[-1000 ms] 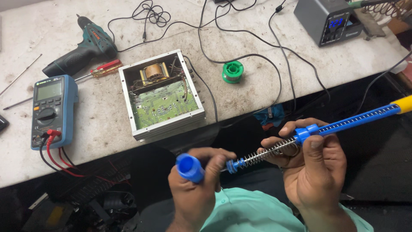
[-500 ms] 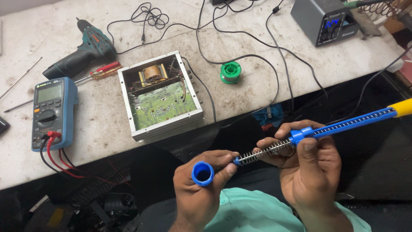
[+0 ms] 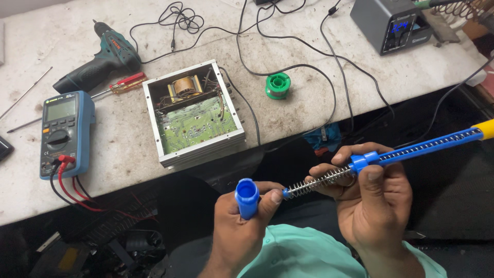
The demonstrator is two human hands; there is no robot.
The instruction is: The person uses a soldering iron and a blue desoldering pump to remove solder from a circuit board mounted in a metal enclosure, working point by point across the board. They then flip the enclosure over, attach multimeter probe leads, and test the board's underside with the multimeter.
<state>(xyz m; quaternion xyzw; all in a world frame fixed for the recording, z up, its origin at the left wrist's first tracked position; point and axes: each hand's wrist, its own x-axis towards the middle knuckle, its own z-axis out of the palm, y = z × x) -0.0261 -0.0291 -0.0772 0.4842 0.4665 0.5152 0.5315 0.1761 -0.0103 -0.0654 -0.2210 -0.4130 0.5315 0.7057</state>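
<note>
I am seeing the plunger rod [image 3: 427, 145] running out past the right edge, its yellow end [image 3: 486, 128] cut off there. My left hand [image 3: 242, 226] is covering most of the blue tube [image 3: 247, 197], and my right hand [image 3: 373, 201] is hiding part of the spring [image 3: 316, 184]. At the surface's far right corner, the grey station [image 3: 393, 23] is being clipped by the top edge, its lit display too small to read. A black object [image 3: 4, 148] at the left edge is mostly out of frame.
</note>
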